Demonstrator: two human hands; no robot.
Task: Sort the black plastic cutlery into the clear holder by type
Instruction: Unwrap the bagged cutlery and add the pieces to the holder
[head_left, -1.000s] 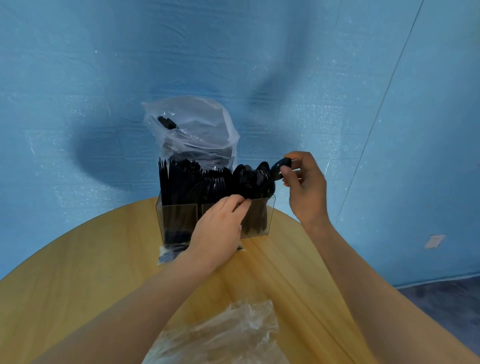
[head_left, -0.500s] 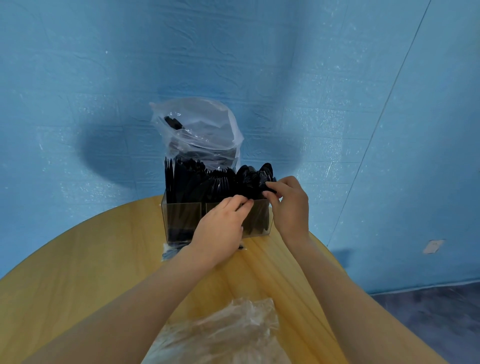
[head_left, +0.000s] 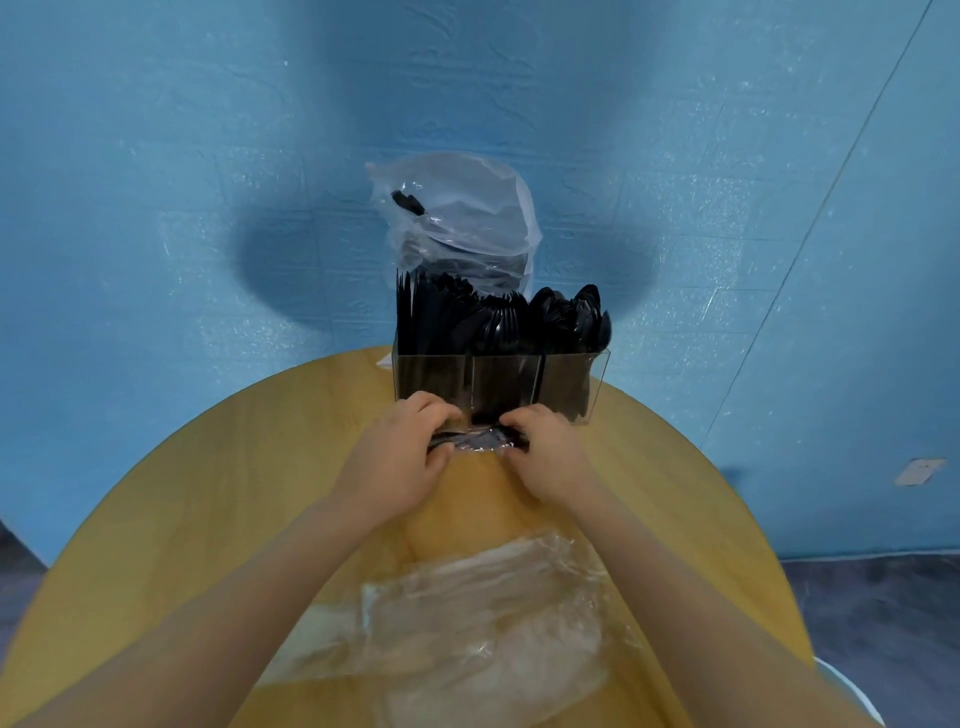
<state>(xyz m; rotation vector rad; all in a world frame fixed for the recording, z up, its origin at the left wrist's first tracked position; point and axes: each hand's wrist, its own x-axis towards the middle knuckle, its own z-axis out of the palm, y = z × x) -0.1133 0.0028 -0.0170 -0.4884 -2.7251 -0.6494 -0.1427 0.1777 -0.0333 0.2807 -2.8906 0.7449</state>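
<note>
The clear holder (head_left: 597, 379) stands at the far edge of the round wooden table (head_left: 197, 499), with three compartments. Knives (head_left: 415, 317) fill the left one, forks (head_left: 498, 322) the middle, spoons (head_left: 576, 312) the right. Just in front of the holder lies a small clear-wrapped packet of black cutlery (head_left: 475, 440). My left hand (head_left: 400, 462) grips its left end and my right hand (head_left: 550, 457) pinches its right end, both with curled fingers.
A clear plastic bag (head_left: 462, 218) with dark cutlery inside stands behind the holder against the blue wall. Crumpled empty plastic wrappers (head_left: 483, 623) lie on the table near me, between my forearms. The table's edge drops off right of the holder.
My right hand came down from the spoon compartment, where it held a spoon, and my left hand left the holder's rim. Both now hold the wrapped packet in front of the holder.
</note>
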